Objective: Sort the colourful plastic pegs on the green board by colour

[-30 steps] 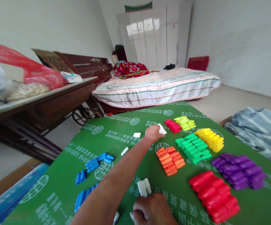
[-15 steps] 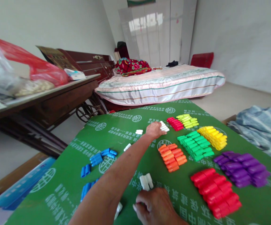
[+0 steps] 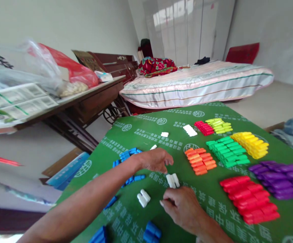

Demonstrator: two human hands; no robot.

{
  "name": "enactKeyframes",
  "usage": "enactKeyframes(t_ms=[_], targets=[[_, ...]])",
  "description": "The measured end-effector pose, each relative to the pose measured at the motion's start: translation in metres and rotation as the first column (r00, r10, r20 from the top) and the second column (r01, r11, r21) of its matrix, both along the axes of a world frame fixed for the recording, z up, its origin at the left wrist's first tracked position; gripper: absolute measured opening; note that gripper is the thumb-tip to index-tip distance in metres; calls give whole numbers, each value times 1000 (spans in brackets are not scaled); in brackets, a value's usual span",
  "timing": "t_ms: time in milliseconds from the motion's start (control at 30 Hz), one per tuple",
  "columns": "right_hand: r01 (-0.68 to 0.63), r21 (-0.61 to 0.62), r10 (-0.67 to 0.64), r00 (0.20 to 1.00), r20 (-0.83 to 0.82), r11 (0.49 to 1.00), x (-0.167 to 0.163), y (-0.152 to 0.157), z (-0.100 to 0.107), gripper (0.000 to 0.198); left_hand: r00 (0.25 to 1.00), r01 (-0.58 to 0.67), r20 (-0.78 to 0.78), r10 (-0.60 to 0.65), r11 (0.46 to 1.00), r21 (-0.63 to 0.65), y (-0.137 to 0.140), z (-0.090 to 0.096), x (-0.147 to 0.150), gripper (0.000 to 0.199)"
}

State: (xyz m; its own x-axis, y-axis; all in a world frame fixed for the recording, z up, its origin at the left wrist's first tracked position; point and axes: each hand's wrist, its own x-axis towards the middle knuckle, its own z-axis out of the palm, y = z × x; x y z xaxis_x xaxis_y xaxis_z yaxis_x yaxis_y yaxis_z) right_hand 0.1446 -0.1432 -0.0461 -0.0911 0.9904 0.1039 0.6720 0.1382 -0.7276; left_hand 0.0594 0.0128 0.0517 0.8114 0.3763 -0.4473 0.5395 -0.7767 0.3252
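Note:
My left hand [image 3: 159, 160] hovers over the green board [image 3: 177, 216], its fingers loosely bent and apart, with nothing visible in them. My right hand [image 3: 183, 206] rests low on the board with fingers curled; what they hold, if anything, is hidden. Right beyond its knuckles lie white plastic tubes [image 3: 172, 180], close to both hands. Another white pair [image 3: 143, 198] lies to the left. Farther off are a neat white group [image 3: 190, 130], a small white piece [image 3: 164, 134] and a single white tube [image 3: 153, 147]. Blue tubes [image 3: 130, 153] are scattered on the left, partly behind my left arm.
Stacked groups stand on the right: orange [image 3: 200, 161], green [image 3: 227, 151], yellow [image 3: 249, 144], purple [image 3: 280, 179], large red [image 3: 249, 199], small red [image 3: 203, 128] and lime [image 3: 218, 125]. Beyond are a bed [image 3: 197, 81] and a side table [image 3: 85, 98] with bags.
My left hand has drawn back from the far white group, which now lies uncovered, toward my right hand. The right hand stays by the white tubes. The view has turned left.

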Motion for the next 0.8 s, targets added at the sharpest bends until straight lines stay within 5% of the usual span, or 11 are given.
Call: enactKeyframes(t_ms=[267, 533, 700, 800], targets=[[-16, -13, 16, 1000, 1, 1000, 2, -2, 1, 24, 983, 117, 137, -123, 992, 57, -36, -13, -35, 48], [-19, -30, 19, 1000, 4, 999, 2, -2, 0, 23, 973, 43, 223, -57, 997, 69, -50, -28, -38, 21], [-12, -16, 12, 1000, -7, 1000, 2, -2, -1, 23, 950, -195, 239, 201, 980, -46, -40, -29, -40, 18], [-10, -15, 10, 1000, -15, 1000, 2, -3, 0, 23, 874, -407, 156, 460, 869, -282, -30, -34, -40, 29]])
